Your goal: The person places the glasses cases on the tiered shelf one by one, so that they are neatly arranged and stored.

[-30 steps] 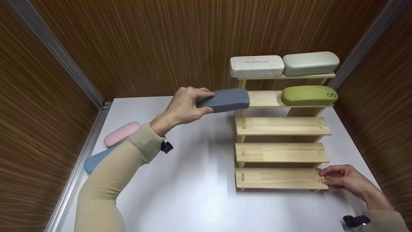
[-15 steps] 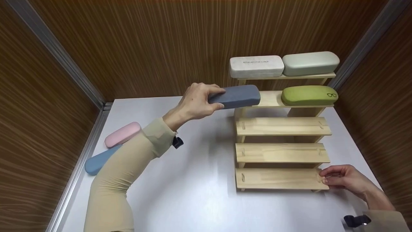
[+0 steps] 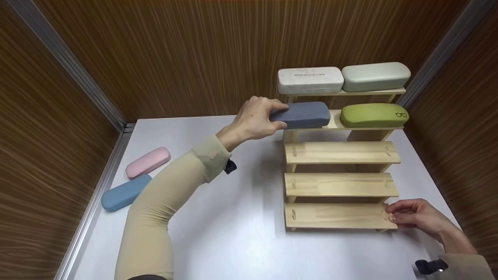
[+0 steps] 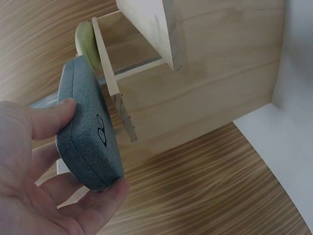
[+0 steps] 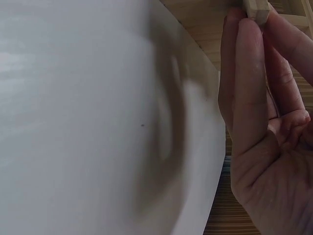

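1. Right of the left grip [image 3: 255, 118] stands a wooden rack [image 3: 342, 152] with 5 stepped shelves; its lower 3 run below and to the right of that grip.
2. On the second shelf from the top, farther right of the left grip, a green case [image 3: 374, 115] with a glasses outline takes up the right half, so that end is blocked; a narrow strip of bare wood shows on its left.
3. Above and to the right of the left grip, the top shelf bears 2 cases side by side: a white case [image 3: 310, 80] with lettering, and a pale grey-green case [image 3: 376, 77] beyond it.
4. Left of the left grip and nearer the person, a pink case [image 3: 148, 162] and a blue case [image 3: 125, 193] lie on the white surface [image 3: 233, 233], the blue beside the beige sleeve [image 3: 155, 210].
5. The left grip is spread just to the width of a blue-grey case [image 3: 305, 115], thumb and fingers against opposite sides; the case juts out to the right, over the left part of the second shelf. Whether it touches the wood, I cannot tell.
6. The right grip [image 3: 420, 217], well below and right of the left grip, is nearly closed, fingers and thumb pinching the right end of the lowest shelf.
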Demonstrator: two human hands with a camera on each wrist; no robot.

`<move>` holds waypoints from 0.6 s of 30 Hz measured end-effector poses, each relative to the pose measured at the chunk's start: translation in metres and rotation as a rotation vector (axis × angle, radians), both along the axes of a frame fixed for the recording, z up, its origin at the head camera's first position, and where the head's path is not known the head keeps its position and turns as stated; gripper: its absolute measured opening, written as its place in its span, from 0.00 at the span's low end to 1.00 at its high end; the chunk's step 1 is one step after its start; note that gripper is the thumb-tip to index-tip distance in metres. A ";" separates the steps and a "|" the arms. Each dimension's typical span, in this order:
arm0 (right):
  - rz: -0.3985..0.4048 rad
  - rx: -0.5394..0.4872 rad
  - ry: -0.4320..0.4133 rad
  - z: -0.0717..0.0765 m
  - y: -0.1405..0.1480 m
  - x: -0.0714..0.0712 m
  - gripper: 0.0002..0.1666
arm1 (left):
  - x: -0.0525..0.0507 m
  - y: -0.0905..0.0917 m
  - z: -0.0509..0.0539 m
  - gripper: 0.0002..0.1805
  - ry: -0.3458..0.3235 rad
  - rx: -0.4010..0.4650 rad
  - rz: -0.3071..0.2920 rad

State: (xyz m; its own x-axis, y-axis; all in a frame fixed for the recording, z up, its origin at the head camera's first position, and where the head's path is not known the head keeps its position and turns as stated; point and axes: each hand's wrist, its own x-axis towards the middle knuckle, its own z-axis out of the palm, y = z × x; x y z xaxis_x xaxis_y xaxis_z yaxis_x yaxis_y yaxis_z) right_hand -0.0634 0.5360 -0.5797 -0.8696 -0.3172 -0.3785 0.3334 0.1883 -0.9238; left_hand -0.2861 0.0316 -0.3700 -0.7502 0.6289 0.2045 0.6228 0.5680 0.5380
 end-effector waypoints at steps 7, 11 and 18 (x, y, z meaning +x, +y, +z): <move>-0.001 0.003 -0.002 0.002 -0.001 0.001 0.24 | -0.001 0.018 -0.001 0.27 0.016 -0.033 0.006; -0.009 0.008 -0.004 0.002 -0.002 0.001 0.24 | -0.001 0.027 -0.003 0.27 0.013 -0.061 0.012; -0.010 -0.003 0.000 0.001 -0.002 0.001 0.24 | -0.002 0.034 -0.006 0.27 0.006 -0.069 0.025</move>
State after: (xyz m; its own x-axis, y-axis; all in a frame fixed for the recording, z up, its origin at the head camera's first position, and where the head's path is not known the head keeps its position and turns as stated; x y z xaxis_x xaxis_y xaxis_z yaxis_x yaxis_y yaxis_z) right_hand -0.0621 0.5344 -0.5789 -0.8727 -0.3098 -0.3773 0.3351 0.1819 -0.9245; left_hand -0.2877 0.0660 -0.3761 -0.7645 0.6229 0.1657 0.6111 0.6187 0.4937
